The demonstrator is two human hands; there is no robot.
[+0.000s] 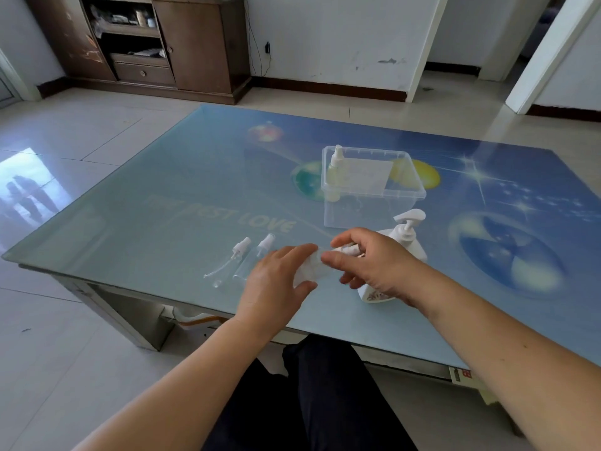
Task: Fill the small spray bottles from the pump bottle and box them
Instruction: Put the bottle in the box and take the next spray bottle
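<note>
Spray bottle (310,266), small and clear, lies across my two hands just above the near tabletop (162,222). My left hand (276,278) wraps its body, thumb under and fingers over. My right hand (367,262) pinches its white spray head, fingers curled round it. I judge I am working the head on its thread, though which way I cannot tell. To do it well I should hold the body steady and level and turn only the head. The pump bottle (408,234) stands just behind my right hand. Two more empties (242,258) lie just left of my left hand. The box (374,187), beyond, holds one filled bottle (335,172).
</note>
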